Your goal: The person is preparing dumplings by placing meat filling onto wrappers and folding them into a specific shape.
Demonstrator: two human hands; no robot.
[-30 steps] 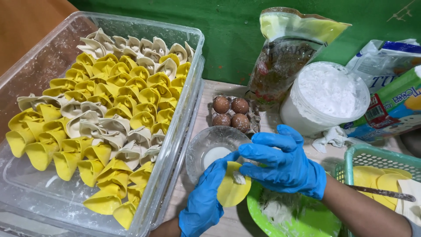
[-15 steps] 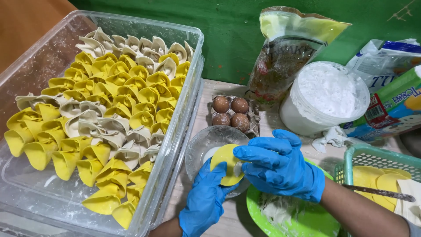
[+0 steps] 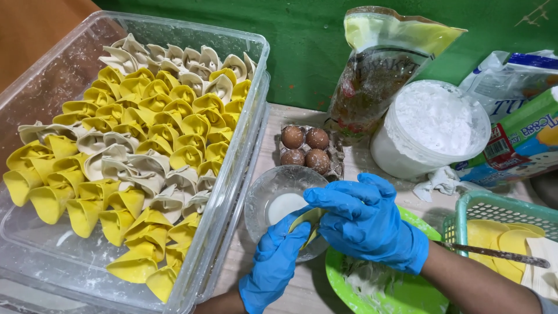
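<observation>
Both my hands wear blue gloves. My left hand [image 3: 274, 264] and my right hand [image 3: 366, 224] pinch a folded yellow dumpling wrapper [image 3: 307, 221] between them, just over a small glass bowl [image 3: 264, 195] with white liquid in it. Most of the wrapper is hidden by my fingers. To the left, a large clear plastic tub [image 3: 244, 148] holds several rows of folded yellow and pale dumplings [image 3: 145, 151]. Under my right wrist lies a green plate [image 3: 418, 296] with pale filling on it.
Brown eggs [image 3: 305, 148] sit in a small carton behind the bowl. A white tub of flour [image 3: 433, 125], a tall bag [image 3: 378, 64] and packets [image 3: 523, 125] stand at the back right. A green basket [image 3: 494, 206] at right holds flat yellow wrappers and a utensil [image 3: 500, 253].
The flat round wrapper went from the green plate up to the glass bowl and is now folded between my fingers. Both hands shifted slightly up and left.
</observation>
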